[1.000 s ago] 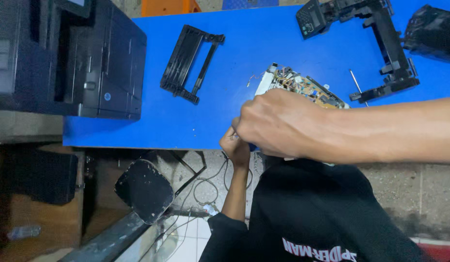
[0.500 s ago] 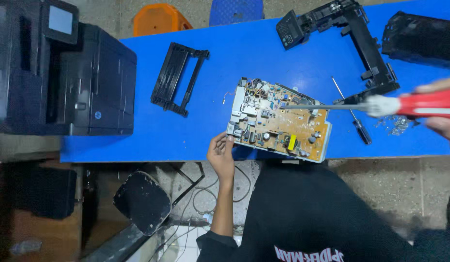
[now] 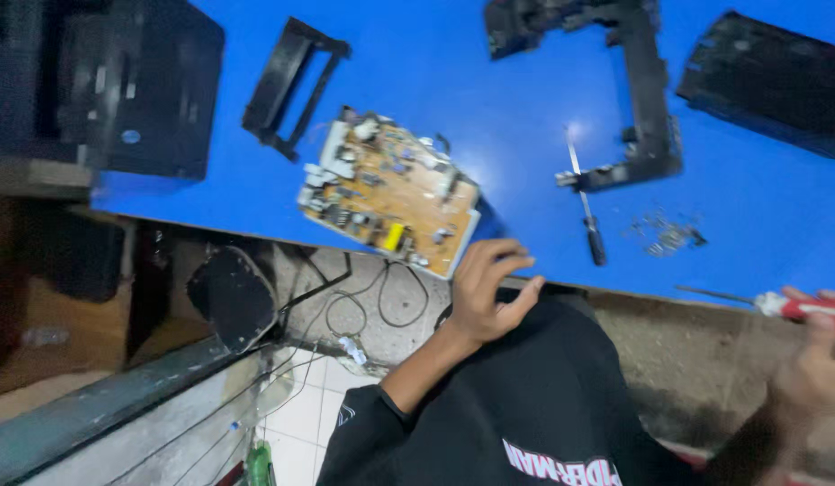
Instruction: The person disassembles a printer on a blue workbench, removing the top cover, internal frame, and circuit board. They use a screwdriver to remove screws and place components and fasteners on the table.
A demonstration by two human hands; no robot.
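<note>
left hand (image 3: 489,292) hangs loose, fingers spread, just beside the circuit board (image 3: 390,191) overhanging the blue table (image 3: 525,108); right hand (image 3: 809,373) grips a red screwdriver (image 3: 777,306).

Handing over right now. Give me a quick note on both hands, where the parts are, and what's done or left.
Left hand: open, fingers at the near corner of the circuit board, which overhangs the blue table edge.
Right hand: holds the red-handled screwdriver, off the board.
Second screwdriver and loose screws lie on the table.
Done: the board lies out of any housing, black frame parts beside it.
Left: cannot tell.
</note>
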